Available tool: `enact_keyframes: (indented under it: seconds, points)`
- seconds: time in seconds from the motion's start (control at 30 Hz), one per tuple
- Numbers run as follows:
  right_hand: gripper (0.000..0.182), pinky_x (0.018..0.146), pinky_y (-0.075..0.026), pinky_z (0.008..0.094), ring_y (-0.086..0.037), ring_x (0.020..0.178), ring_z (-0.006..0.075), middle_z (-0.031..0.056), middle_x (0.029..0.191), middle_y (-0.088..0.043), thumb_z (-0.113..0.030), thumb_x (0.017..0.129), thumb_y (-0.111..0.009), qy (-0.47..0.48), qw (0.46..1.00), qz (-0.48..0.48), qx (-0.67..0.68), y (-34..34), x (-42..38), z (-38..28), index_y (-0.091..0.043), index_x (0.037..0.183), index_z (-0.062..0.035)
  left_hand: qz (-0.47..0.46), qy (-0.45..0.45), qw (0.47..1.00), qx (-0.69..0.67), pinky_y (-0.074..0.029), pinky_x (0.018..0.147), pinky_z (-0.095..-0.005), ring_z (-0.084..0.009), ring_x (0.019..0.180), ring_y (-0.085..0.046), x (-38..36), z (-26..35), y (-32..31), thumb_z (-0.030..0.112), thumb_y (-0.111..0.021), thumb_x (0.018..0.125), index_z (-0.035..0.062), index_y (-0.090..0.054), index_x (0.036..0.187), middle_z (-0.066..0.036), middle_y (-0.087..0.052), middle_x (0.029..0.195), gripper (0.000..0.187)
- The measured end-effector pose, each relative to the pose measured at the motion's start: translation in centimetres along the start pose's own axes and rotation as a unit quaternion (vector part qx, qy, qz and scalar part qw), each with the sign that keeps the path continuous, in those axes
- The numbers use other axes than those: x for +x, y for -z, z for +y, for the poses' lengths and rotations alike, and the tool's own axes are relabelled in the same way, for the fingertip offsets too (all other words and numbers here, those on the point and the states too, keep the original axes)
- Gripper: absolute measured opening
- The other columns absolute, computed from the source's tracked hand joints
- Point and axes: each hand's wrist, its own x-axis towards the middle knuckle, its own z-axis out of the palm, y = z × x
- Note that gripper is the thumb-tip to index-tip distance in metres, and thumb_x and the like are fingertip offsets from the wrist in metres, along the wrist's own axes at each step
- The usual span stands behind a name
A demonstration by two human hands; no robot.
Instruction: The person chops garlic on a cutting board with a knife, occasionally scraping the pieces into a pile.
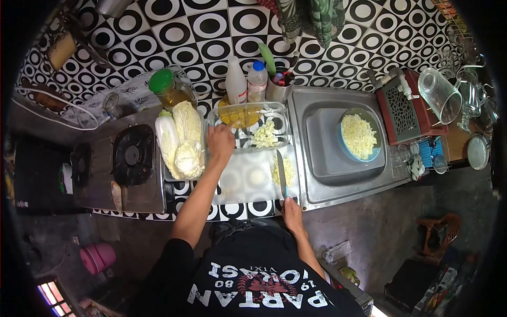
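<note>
My right hand (pixel 292 214) grips the handle of a knife (pixel 281 171). Its blade lies over chopped pale vegetable pieces (pixel 288 171) at the right end of a whitish cutting board (pixel 240 179). My left hand (pixel 221 141) is at the left part of a clear divided container (pixel 288 124), its fingers bent together; whatever they hold is too small to make out. Orange-yellow slices (pixel 240 117) fill one compartment of that container, and pale chopped pieces (pixel 265 134) lie in another. Left of my forearm, a tray bears a napa cabbage (pixel 187 119) and a cauliflower (pixel 189 159).
A stove (pixel 132 153) stands at the left. In the sink (pixel 327 171) at the right sits a bowl of chopped pale vegetable (pixel 359 137). Behind the container are a white bottle (pixel 236 82), a blue-capped bottle (pixel 257 84) and a green-lidded jar (pixel 169 90).
</note>
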Motion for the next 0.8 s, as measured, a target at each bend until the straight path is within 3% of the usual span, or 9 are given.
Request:
enact_keyframes:
  seconds: [0.07, 0.17, 0.23, 0.33, 0.47, 0.6, 0.67, 0.73, 0.8]
  points:
    - [0.045, 0.047, -0.033, 0.0237, -0.041, 0.051, 0.0073, -0.0011, 0.058, -0.044, -0.04, 0.098, -0.036, 0.001, 1.0, 0.004, 0.017, 0.0, -0.3, 0.6, -0.05, 0.073, -0.0052, 0.045, 0.019, 0.999, -0.006, -0.042, 0.074, -0.0388, -0.0267, 0.083, -0.051, 0.0, -0.1, 0.2, 0.005, -0.059, 0.071, 0.0092, -0.07, 0.088, -0.005, -0.061, 0.082, 0.021]
    - [0.045, 0.05, -0.036, 0.0279, -0.044, 0.053, 0.0107, 0.0031, 0.058, -0.046, -0.038, 0.097, -0.036, -0.006, 1.0, 0.007, 0.021, 0.1, 0.1, 0.8, -0.051, 0.074, -0.0026, -0.016, -0.063, 0.998, -0.013, -0.043, 0.074, -0.0381, -0.0275, 0.084, -0.052, -1.1, -1.0, -0.1, 0.006, -0.059, 0.072, 0.0099, -0.07, 0.088, -0.006, -0.062, 0.085, 0.02]
    - [0.045, 0.054, -0.039, 0.0328, -0.046, 0.056, 0.0149, 0.0078, 0.059, -0.048, -0.036, 0.097, -0.036, -0.014, 1.0, 0.005, -0.019, 0.1, 0.2, 1.0, -0.053, 0.076, 0.0002, -0.106, -0.016, 0.994, 0.006, -0.044, 0.073, -0.0386, -0.0286, 0.082, -0.053, -2.4, -1.2, -0.6, 0.007, -0.059, 0.073, 0.0087, -0.07, 0.088, -0.007, -0.064, 0.085, 0.018]
    - [0.046, 0.054, -0.039, 0.0335, -0.047, 0.056, 0.0169, 0.0093, 0.059, -0.05, -0.037, 0.097, -0.036, -0.017, 0.999, 0.009, -0.027, 0.5, -0.1, 0.5, -0.053, 0.076, 0.0009, -0.021, 0.002, 0.996, -0.085, -0.044, 0.074, -0.0388, -0.0303, 0.08, -0.055, -3.1, -0.6, -0.2, 0.007, -0.059, 0.073, 0.0073, -0.07, 0.088, -0.009, -0.065, 0.085, 0.019]
    - [0.047, 0.054, -0.039, 0.0343, -0.048, 0.055, 0.0179, 0.01, 0.059, -0.05, -0.038, 0.097, -0.035, -0.017, 0.999, 0.019, -0.027, 0.2, -0.2, 2.3, -0.052, 0.076, 0.0009, -0.057, 0.062, 0.98, -0.18, -0.045, 0.076, -0.0372, -0.0307, 0.078, -0.058, -2.8, 0.8, 1.5, 0.008, -0.06, 0.075, 0.0056, -0.069, 0.089, -0.012, -0.065, 0.083, 0.017]
    - [0.048, 0.054, -0.039, 0.0371, -0.048, 0.054, 0.0229, 0.0126, 0.058, -0.05, -0.038, 0.097, -0.034, -0.026, 0.999, 0.033, -0.031, -0.5, -1.2, 1.2, -0.051, 0.077, 0.0015, -0.1, 0.007, 0.979, -0.177, -0.046, 0.075, -0.0376, -0.0305, 0.075, -0.059, -3.7, 0.5, 0.8, 0.008, -0.061, 0.075, 0.0058, -0.069, 0.089, -0.011, -0.065, 0.08, 0.017]
    - [0.048, 0.054, -0.039, 0.0373, -0.049, 0.054, 0.023, 0.0132, 0.058, -0.05, -0.039, 0.097, -0.034, -0.028, 0.999, 0.041, -0.02, -0.8, -0.8, 1.2, -0.051, 0.077, 0.0016, -0.089, 0.02, 0.972, -0.219, -0.047, 0.068, -0.036, -0.0294, 0.068, -0.059, -4.2, 1.3, 1.0, 0.008, -0.062, 0.074, 0.0059, -0.069, 0.09, -0.011, -0.064, 0.08, 0.018]
    - [0.048, 0.055, -0.039, 0.0375, -0.049, 0.055, 0.023, 0.0139, 0.058, -0.05, -0.039, 0.097, -0.034, -0.041, 0.998, 0.046, -0.012, -1.5, -2.3, 1.8, -0.051, 0.077, 0.0017, -0.151, 0.05, 0.963, -0.219, -0.048, 0.065, -0.0344, -0.0277, 0.065, -0.059, -4.9, 2.1, 1.9, 0.008, -0.063, 0.073, 0.006, -0.069, 0.09, -0.01, -0.065, 0.081, 0.018]
    - [0.047, 0.047, -0.033, 0.0252, -0.04, 0.053, 0.0073, -0.0013, 0.057, -0.042, -0.041, 0.097, -0.036, -0.025, 0.997, 0.067, 0.009, -2.4, -2.0, 2.0, -0.049, 0.072, -0.0036, -0.192, 0.076, 0.953, -0.221, -0.048, 0.062, -0.0329, -0.026, 0.063, -0.06, -4.5, 2.8, 1.7, 0.008, -0.063, 0.073, 0.006, -0.069, 0.089, -0.01, -0.066, 0.081, 0.017]
